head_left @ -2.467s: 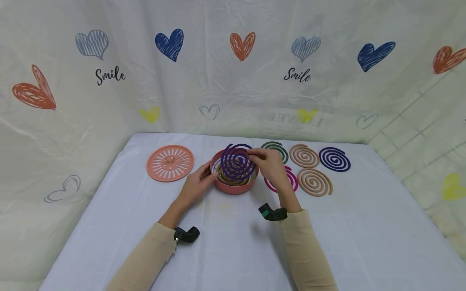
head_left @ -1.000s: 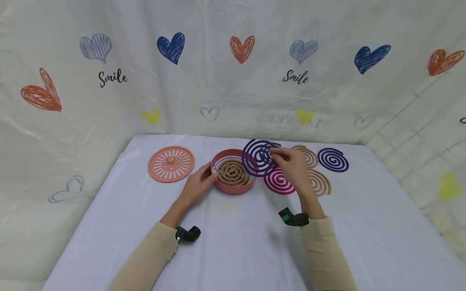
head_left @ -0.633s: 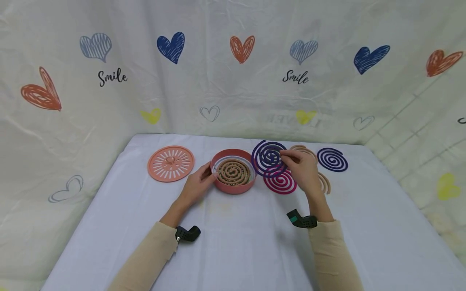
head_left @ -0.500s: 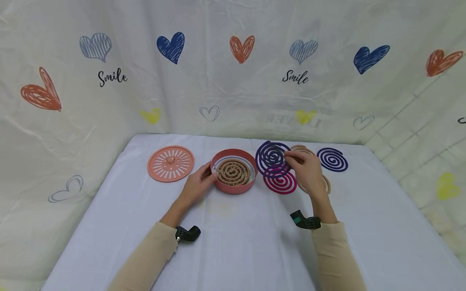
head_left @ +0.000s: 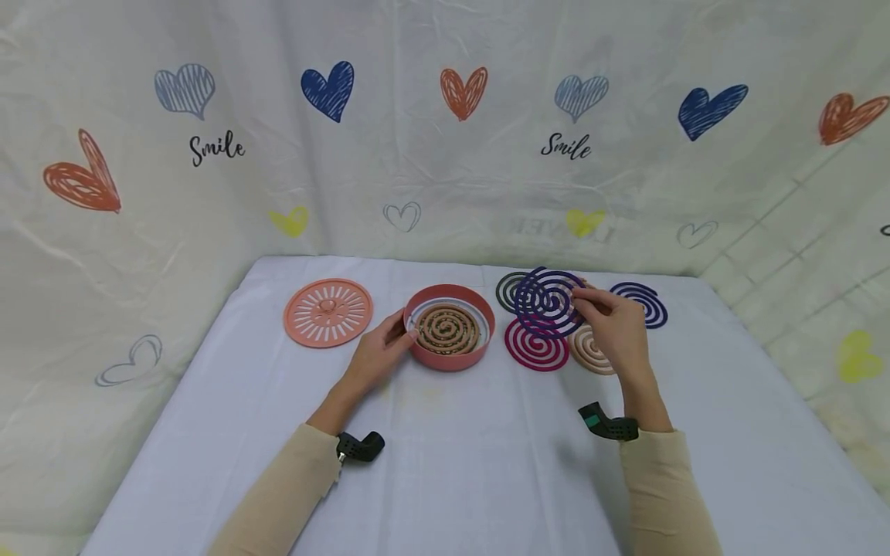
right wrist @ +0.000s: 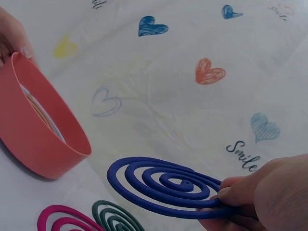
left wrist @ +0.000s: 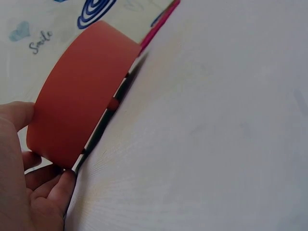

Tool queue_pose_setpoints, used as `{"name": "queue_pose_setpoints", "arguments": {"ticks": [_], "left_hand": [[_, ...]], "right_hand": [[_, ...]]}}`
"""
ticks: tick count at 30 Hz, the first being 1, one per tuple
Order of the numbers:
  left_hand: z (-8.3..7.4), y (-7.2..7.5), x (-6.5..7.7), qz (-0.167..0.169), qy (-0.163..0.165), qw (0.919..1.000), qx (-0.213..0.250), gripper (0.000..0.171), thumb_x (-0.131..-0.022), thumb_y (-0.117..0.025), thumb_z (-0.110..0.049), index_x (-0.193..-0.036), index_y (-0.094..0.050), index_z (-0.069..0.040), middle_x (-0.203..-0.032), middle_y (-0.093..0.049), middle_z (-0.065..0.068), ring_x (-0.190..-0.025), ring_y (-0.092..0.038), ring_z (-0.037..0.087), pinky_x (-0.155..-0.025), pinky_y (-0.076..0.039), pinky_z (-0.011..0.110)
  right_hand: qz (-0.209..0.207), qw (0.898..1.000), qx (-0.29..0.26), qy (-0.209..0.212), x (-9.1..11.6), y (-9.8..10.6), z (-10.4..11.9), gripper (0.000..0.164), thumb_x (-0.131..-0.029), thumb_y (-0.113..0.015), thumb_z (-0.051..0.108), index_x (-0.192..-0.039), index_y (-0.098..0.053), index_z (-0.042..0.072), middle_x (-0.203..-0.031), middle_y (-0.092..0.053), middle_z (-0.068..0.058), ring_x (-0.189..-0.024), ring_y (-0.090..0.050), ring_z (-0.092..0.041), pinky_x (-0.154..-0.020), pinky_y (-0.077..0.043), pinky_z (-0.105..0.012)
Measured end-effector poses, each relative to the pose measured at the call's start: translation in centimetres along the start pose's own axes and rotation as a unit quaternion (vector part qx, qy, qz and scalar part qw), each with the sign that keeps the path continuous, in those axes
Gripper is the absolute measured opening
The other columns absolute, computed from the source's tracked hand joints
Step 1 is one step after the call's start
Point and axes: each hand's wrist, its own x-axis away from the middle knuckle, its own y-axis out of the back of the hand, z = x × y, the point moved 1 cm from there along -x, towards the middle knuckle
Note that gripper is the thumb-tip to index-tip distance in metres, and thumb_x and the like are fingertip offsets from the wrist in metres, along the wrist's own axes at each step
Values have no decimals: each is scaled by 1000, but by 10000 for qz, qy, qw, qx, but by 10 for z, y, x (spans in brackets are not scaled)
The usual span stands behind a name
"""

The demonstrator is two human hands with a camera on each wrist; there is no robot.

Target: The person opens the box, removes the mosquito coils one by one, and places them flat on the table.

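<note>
My left hand (head_left: 375, 357) grips the left side of a round coral-red mosquito coil holder (head_left: 445, 363), thumb at its rim and fingers curled under its lower edge in the left wrist view. Inside the holder lies a speckled brown coil (head_left: 447, 330) on a pale lining. To the right, my right hand (head_left: 615, 328) pinches the edge of a dark blue-purple mosquito coil (right wrist: 185, 185) between thumb and fingers. That coil hangs above the table, partly covering a green coil (head_left: 510, 292) and the top of a magenta coil (head_left: 537, 345).
A coral slotted lid (head_left: 328, 308) with a small knob lies left of the holder. A tan coil (head_left: 589, 351) and another dark blue coil (head_left: 657, 309) lie near my right hand, both partly covered by it. A printed white curtain (head_left: 459, 170) rises behind the table.
My right hand has carried the blue-purple coil rightward, from over the holder to above the other coils, baring the speckled coil inside. My left hand keeps its hold.
</note>
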Motion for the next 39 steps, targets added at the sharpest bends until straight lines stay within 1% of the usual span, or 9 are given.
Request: {"name": "queue_pose_setpoints", "arguments": {"ticks": [4, 7, 12, 16, 18, 24, 26, 29, 39], "left_hand": [[0, 0, 0, -25, -13, 10000, 10, 64, -99, -60, -44, -153, -42, -15, -152, -51, 7, -139, -52, 21, -115, -46, 38], [-1, 0, 0, -21, 21, 10000, 14, 64, -99, -60, -43, -154, -42, -16, -152, -51, 6, -139, -52, 20, -115, -45, 37], [-1, -1, 0, 23, 62, 10000, -1, 64, -100, -61, -42, -154, -41, -16, -154, -49, 5, -140, -50, 19, -116, -44, 37], [-1, -1, -1, 13, 52, 10000, -44, 64, -99, -60, -42, -154, -41, -15, -153, -50, 6, -140, -51, 20, -116, -44, 38], [-1, -1, -1, 9, 61, 10000, -66, 64, -99, -60, -43, -154, -41, -16, -153, -50, 6, -140, -51, 20, -116, -45, 38], [0, 0, 0, 48, 104, 9999, -37, 65, -99, -60, -45, -154, -40, -17, -154, -49, 5, -140, -50, 20, -115, -44, 37], [0, 0, 0, 56, 107, 9999, -40, 65, -99, -60, -45, -154, -40, -17, -154, -49, 5, -141, -50, 20, -116, -44, 37], [0, 0, 0, 50, 86, 9999, -56, 65, -99, -60, -45, -154, -40, -17, -154, -49, 5, -141, -49, 20, -116, -44, 38], [1, 0, -1, 54, 38, 10000, 1, 65, -99, -60, -45, -154, -40, -16, -154, -49, 5, -141, -49, 20, -115, -44, 38]], "right_hand": [[-166, 9994, 301, 36, -2, 6, -4, 28, -98, -65, 24, -116, -75, 3, -116, -72, -18, -81, -57, 15, -70, -48, 1], [-249, 9988, 415, -38, -1, 12, -7, 29, -99, -65, 25, -116, -75, 4, -114, -71, -16, -82, -56, 15, -71, -47, 1], [-315, 9982, 365, -365, 1, 22, -11, 32, -100, -62, 26, -121, -72, 3, -118, -69, -18, -82, -56, 13, -71, -48, 2], [-428, 9973, 380, -462, 1, 29, -15, 32, -101, -61, 25, -121, -72, 2, -118, -69, -17, -81, -55, 15, -72, -48, 2], [-520, 9969, 270, -534, -1, 32, -18, 32, -100, -62, 23, -121, -72, 1, -114, -69, -13, -80, -57, 15, -72, -50, 1], [-744, 9920, -55, -1021, -6, 42, -32, 34, -99, -63, 24, -124, -71, 2, -93, -63, 19, -77, -60, 15, -71, -52, -1], [-770, 9900, -166, -1173, -7, 46, -36, 35, -99, -63, 24, -126, -69, 1, -88, -60, 25, -76, -61, 15, -71, -52, -1], [-825, 9871, -353, -1327, -8, 51, -42, 37, -99, -63, 23, -128, -67, 0, -85, -59, 28, -74, -63, 14, -70, -52, -2], [-1083, 9725, -969, -1821, -9, 69, -58, 39, -98, -64, 16, -132, -63, -3, -81, -62, 28, -71, -66, 10, -67, -54, -4]]}}
